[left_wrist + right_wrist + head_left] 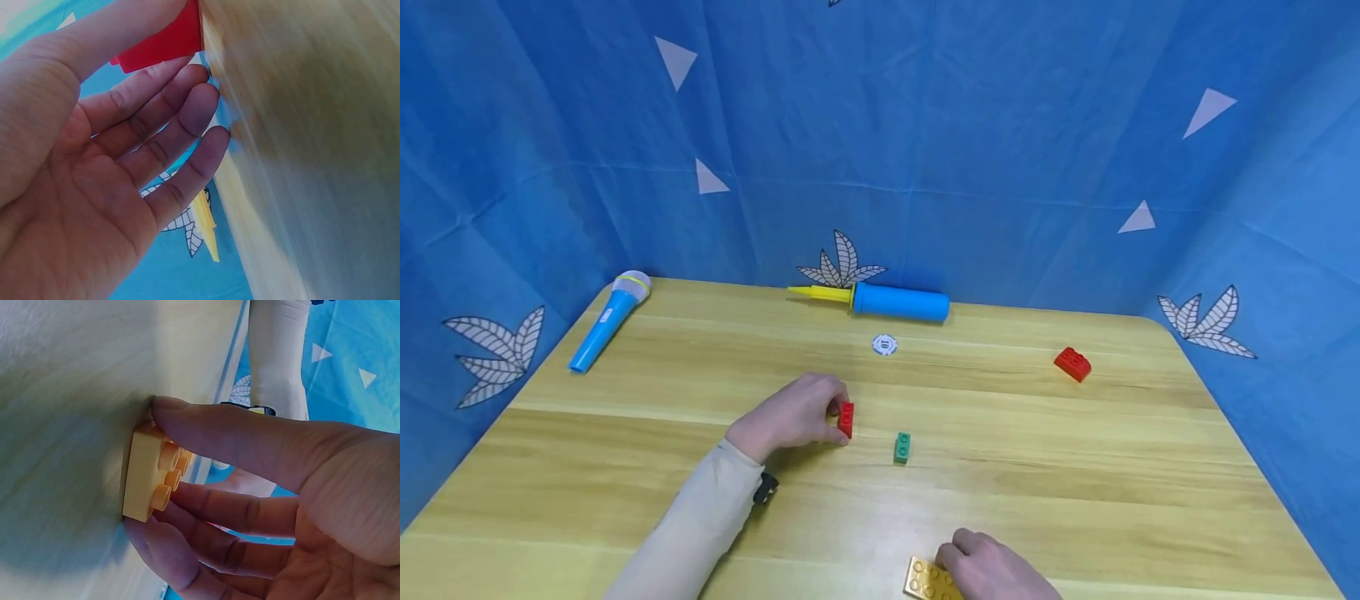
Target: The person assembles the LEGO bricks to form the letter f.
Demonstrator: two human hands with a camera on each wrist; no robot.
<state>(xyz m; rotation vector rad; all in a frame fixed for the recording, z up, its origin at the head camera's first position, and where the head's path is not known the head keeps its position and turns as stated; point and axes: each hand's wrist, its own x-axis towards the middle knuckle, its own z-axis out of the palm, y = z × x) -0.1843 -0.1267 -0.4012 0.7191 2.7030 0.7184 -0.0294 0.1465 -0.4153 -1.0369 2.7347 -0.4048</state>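
Note:
My left hand pinches a small red toy brick between thumb and fingers, left of the table's middle. In the left wrist view the red brick sits under the thumb, the other fingertips reaching down to the wood. Near the table's front edge, my right hand holds a yellow-orange toy brick with several studs. The right wrist view shows this brick lying on the tabletop, thumb at one side and a finger at the opposite side. Between the hands, farther back, stands a green two-stud brick.
Another red brick with a sloped end lies at the right. A poker chip lies behind the green brick. Along the back edge is a blue and yellow hand pump. A toy microphone lies at the far left. Blue curtains enclose the table.

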